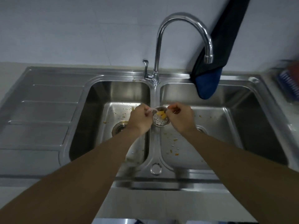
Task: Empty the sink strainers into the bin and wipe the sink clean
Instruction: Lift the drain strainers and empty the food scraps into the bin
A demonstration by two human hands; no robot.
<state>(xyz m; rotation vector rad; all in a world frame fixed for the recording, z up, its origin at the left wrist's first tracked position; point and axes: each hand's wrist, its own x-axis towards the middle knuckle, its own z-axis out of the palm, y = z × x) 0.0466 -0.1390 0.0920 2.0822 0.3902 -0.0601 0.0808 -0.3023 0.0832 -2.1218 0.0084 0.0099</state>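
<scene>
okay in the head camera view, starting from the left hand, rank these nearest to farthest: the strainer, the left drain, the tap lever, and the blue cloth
From the left hand:
1. Strainer: right beside it, held up over the divider between the basins.
2. Left drain: in the left basin floor, just below the wrist.
3. Tap lever: on the back rim, beside the tap base.
4. Blue cloth: hanging over the right basin's back edge.
</scene>
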